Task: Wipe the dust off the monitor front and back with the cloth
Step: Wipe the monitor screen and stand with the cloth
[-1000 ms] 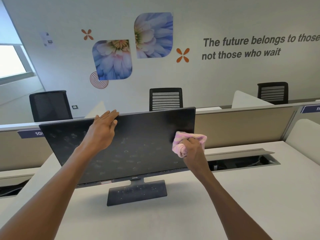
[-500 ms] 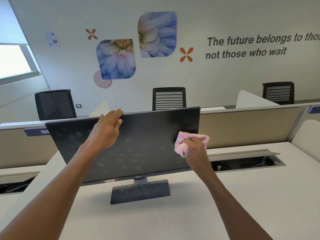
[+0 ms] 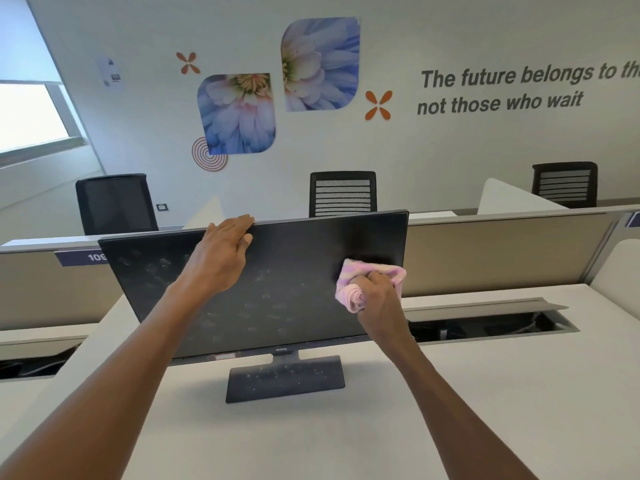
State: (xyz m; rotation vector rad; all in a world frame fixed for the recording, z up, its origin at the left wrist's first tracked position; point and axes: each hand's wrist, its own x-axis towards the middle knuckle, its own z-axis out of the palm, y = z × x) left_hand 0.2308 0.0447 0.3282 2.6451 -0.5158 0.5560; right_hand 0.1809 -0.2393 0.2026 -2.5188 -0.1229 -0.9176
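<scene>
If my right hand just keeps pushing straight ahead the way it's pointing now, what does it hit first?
The right hand grips the pink cloth, which seems to be already against the monitor screen near its right edge. Going straight on, the cloth would simply press harder into the screen.

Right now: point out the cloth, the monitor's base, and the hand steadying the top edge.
cloth (image 3: 360, 277): head view, on the pink bunched fabric against the screen.
monitor base (image 3: 287, 377): head view, on its dusty flat top.
left hand (image 3: 221, 247): head view, on the back of the hand.
</scene>
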